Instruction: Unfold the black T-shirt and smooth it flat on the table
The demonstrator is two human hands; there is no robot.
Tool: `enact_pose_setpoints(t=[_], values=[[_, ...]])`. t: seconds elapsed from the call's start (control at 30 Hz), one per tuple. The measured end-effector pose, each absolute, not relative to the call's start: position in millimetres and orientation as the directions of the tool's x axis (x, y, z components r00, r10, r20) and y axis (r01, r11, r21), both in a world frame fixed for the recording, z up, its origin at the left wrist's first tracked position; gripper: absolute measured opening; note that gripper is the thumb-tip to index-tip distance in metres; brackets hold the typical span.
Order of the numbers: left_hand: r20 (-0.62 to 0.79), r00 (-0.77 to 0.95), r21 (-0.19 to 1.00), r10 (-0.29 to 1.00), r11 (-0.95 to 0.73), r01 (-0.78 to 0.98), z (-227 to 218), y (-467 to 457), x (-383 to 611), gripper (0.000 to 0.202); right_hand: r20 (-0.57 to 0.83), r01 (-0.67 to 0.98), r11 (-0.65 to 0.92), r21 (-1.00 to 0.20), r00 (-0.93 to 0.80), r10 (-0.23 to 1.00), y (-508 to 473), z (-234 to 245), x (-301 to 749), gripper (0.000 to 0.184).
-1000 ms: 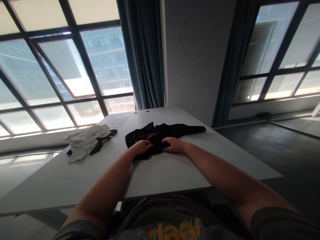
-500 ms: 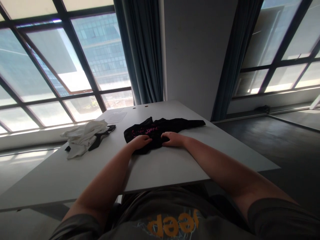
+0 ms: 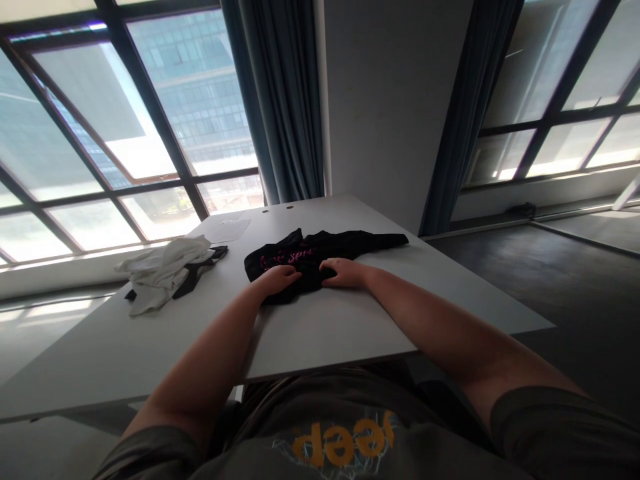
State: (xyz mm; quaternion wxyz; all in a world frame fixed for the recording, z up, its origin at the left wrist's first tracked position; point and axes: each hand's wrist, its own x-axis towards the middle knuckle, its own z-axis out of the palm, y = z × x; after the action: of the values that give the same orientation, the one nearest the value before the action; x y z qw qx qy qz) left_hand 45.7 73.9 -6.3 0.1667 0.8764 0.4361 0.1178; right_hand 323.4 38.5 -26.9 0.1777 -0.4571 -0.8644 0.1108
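A black garment (image 3: pixel 320 250) with pink lettering lies crumpled on a white table (image 3: pixel 325 327). My left hand (image 3: pixel 277 278) rests on the garment's near left part, fingers curled down onto the cloth. My right hand (image 3: pixel 341 272) lies on the near middle of it, fingers bent and pressing the fabric. The two hands are a short gap apart. One sleeve of the garment stretches away to the right.
A heap of white and black clothes (image 3: pixel 163 272) sits at the table's left. A sheet of paper (image 3: pixel 227 230) lies at the far edge. Windows, blue curtains (image 3: pixel 285 100) and a wall pillar stand behind; dark floor to the right.
The camera view has tilted slightly, so everything sits a little higher in the frame. My hands stay on the black garment in much the same place.
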Motion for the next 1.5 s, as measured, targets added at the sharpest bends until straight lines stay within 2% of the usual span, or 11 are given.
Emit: enact_pose_setpoints(t=[1.5], values=[[0.079, 0.603, 0.394, 0.794, -0.581, 0.713, -8.7, 76.2, 44.0, 0.041, 0.201, 0.754, 0.546, -0.365, -0.509, 0.837, 39.8, -27.2, 323.8, 0.043]])
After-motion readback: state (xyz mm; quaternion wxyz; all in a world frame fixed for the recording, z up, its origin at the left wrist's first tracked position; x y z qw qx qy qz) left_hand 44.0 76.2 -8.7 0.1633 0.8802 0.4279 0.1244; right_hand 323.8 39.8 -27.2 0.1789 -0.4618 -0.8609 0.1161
